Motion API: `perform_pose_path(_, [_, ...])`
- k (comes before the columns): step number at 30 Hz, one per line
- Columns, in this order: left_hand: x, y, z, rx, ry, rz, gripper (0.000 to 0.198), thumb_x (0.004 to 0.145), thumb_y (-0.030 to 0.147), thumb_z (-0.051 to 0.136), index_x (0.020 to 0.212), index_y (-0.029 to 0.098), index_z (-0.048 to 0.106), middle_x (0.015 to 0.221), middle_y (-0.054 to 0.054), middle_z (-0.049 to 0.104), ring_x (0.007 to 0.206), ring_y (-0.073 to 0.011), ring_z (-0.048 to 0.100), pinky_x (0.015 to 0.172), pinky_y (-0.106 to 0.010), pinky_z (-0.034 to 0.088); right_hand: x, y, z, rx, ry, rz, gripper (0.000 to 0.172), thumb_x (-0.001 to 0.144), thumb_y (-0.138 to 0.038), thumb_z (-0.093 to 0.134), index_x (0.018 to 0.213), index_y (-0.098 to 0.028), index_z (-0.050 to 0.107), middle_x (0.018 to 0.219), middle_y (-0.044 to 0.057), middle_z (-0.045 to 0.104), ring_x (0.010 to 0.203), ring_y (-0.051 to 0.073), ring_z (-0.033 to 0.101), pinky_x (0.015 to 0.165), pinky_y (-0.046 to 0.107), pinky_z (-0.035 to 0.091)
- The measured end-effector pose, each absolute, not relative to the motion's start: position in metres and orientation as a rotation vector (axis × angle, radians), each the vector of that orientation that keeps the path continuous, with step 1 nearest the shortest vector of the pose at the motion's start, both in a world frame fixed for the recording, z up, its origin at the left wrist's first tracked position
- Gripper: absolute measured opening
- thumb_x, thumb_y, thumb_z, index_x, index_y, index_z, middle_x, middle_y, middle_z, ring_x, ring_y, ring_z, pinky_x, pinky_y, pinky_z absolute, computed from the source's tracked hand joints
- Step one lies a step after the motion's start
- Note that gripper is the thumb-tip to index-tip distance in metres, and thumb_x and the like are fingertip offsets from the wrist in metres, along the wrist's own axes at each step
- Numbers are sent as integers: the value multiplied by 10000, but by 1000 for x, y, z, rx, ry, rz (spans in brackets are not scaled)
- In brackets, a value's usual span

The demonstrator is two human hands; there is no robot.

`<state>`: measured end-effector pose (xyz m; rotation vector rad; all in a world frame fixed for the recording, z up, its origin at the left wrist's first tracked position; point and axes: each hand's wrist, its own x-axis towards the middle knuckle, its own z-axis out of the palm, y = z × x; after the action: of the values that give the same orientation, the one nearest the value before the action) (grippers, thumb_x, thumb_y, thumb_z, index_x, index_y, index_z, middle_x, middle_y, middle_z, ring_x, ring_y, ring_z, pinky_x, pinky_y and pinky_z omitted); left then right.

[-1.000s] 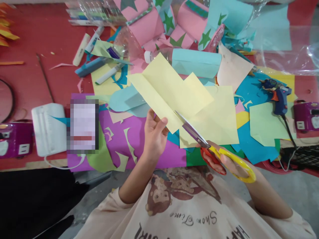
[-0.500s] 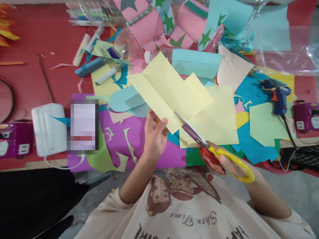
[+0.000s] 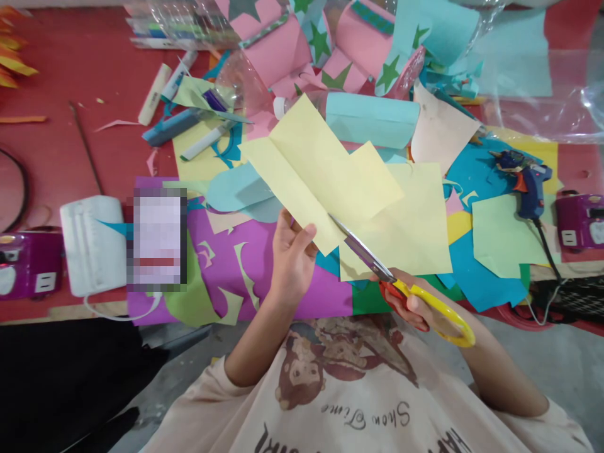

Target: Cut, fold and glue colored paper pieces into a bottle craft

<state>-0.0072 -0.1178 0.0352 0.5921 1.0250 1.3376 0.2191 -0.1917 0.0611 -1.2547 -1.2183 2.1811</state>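
Observation:
My left hand [image 3: 295,255] pinches the lower edge of a pale yellow sheet of paper [image 3: 325,167] between thumb and fingers. The sheet is creased and partly cut, with a strip along its lower left side. In my right hand [image 3: 415,308] are scissors [image 3: 399,283] with yellow and red handles. Their blades lie on the yellow paper at the cut, tips pointing up and left. A second pale yellow sheet [image 3: 406,239] lies on the table beneath. Behind the held paper is a bottle wrapped in light blue paper [image 3: 372,119].
A glue gun [image 3: 531,185] lies at the right, its cord running toward the table edge. Markers [image 3: 174,126] and paper scraps are scattered on the left. A white device with a cable [image 3: 94,245] sits beside a blurred-out phone [image 3: 158,236]. Pink star-decorated paper pieces [image 3: 278,50] stand at the back.
The scissor handles have drawn closer together, and my right hand has closed a little. The yellow paper has shifted very slightly; my left hand keeps its hold.

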Motion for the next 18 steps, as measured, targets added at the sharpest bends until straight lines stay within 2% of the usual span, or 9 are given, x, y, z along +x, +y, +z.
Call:
perform_pose_path(12, [-11, -117, 33, 716, 1095, 1335, 307, 787, 285, 683, 1085, 227, 636, 1072, -43, 712, 1059, -210, 665, 868, -285, 549, 219, -193, 60, -1279, -1067, 2261, 667, 808, -680, 550, 1250, -187, 467, 515, -119, 275, 382, 43, 230, 347, 173, 209])
perform_pose_path(16, [-14, -113, 32, 770, 1119, 1312, 297, 814, 302, 646, 1098, 216, 651, 1078, -46, 719, 1024, -219, 681, 851, -308, 560, 221, -193, 61, -1331, -1103, 2254, 612, 836, -641, 536, 1234, -178, 487, 541, -102, 282, 407, 51, 237, 363, 190, 206])
perform_pose_path(18, [-15, -111, 32, 823, 1122, 1306, 304, 821, 316, 642, 1108, 218, 653, 1076, -47, 722, 1010, -221, 685, 836, -311, 565, 222, -191, 66, -1341, -1189, 2204, 581, 850, -630, 523, 1208, -174, 514, 591, -72, 337, 450, 61, 266, 387, 211, 224])
